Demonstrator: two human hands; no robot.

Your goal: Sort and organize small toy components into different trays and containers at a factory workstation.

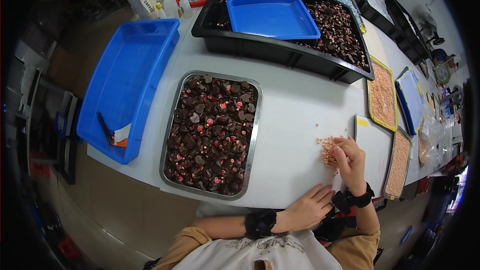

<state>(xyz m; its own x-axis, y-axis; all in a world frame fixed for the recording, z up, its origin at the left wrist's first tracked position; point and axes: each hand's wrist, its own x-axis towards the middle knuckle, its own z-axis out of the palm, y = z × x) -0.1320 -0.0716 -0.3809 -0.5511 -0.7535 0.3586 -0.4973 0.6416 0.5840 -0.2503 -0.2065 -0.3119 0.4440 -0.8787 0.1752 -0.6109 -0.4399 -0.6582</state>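
My right hand (351,164) is over a small pile of peach-coloured bits (328,152) on the white tabletop. Its fingers are curled and drawn together at the pile's edge; what lies between the fingertips is too small to make out. My left hand (306,212) rests flat at the near table edge, fingers stretched out and holding nothing. To its left stands a metal tray (256,135) filled with dark brown, chocolate-like pieces (210,135), mixed with pink-red round ones and small peach-coloured bits. Both wrists wear black bands.
A blue bin (127,70) at the left holds a black-handled tool (105,127). At the back, a large black tray (280,55) of dark pieces carries a blue tray (272,17). Yellow-edged trays of peach bits (382,95) line the right. Bottles (171,6) stand far left.
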